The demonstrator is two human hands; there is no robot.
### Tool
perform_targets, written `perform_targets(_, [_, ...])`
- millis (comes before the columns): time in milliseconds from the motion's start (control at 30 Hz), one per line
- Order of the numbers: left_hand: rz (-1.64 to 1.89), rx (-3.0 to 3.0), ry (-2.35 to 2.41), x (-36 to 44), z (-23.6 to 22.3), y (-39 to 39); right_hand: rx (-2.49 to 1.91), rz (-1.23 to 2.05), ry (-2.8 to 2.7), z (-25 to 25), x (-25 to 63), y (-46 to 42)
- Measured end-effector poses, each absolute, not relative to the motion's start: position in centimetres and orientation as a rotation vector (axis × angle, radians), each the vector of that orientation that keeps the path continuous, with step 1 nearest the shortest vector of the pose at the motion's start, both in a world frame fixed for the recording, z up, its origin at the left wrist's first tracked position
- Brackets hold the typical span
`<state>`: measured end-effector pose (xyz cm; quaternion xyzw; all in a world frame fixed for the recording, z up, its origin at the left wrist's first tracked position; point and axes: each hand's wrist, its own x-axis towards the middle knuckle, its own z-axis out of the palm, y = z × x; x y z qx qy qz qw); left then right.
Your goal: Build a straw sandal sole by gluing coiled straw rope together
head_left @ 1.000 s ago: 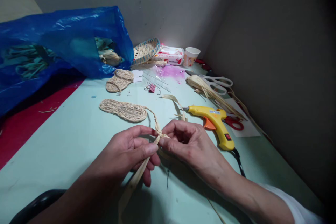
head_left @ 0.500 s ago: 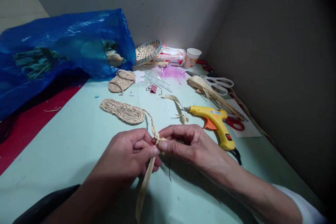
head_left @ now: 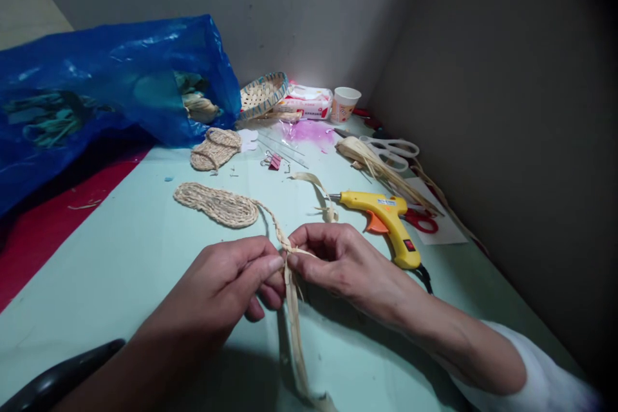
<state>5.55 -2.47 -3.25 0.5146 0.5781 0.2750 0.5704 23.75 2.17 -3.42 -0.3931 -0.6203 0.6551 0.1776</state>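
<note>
A pale straw-like braid (head_left: 273, 219) runs from a flat, coiled sole-shaped piece (head_left: 217, 205) on the table to my hands. At the braid's near end, my left hand (head_left: 241, 277) pinches a strand between thumb and forefinger. Close against it, my right hand (head_left: 333, 257) grips the braid's end, with thumb and forefinger pressed together. From between the hands, loose flat strands (head_left: 295, 328) hang down toward the near edge of the view. The fingertips partly hide where the strands cross.
A yellow glue gun (head_left: 386, 206) lies to the right, beside red-handled scissors (head_left: 425, 222). Behind are a husk bundle (head_left: 369, 161), white scissors (head_left: 398, 147), a binder clip (head_left: 273, 161) and a second woven piece (head_left: 215, 149). At the back stand a blue bag (head_left: 120, 51), basket (head_left: 264, 94) and cup (head_left: 344, 103).
The loose strands below my hands have swung from left to right. My left fingers have drawn slightly back from the right ones. The whole view has shifted a little.
</note>
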Motion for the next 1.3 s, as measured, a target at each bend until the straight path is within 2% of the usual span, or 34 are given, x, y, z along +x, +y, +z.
perform_targets(100, [0.568,1.180,1.443,5.8,-2.8,-2.3,-1.099,1.926,-1.744,-3.1,23.8,2.2])
perform_targets(367, [0.721,1.215,1.594,6.1,-2.2,-2.7,-1.089,1.922,-1.741,-2.6,23.8,2.0])
perform_targets(467, [0.811,1.254,1.556,6.0,-2.6,-2.7,-1.027,1.854,-1.812,-2.4,23.9,1.9])
perform_targets(633, [0.837,1.007,1.393,6.2,-3.4,-2.8,-1.016,1.918,-1.801,-2.2,23.9,1.6])
perform_targets(933, [0.859,0.685,1.117,6.9,-4.4,-2.9,-1.090,1.377,-2.142,-2.9,23.8,1.1])
perform_targets(1300, [0.879,0.721,1.259,7.2,-3.7,-3.2,-1.180,1.336,-2.078,-3.8,23.5,1.0])
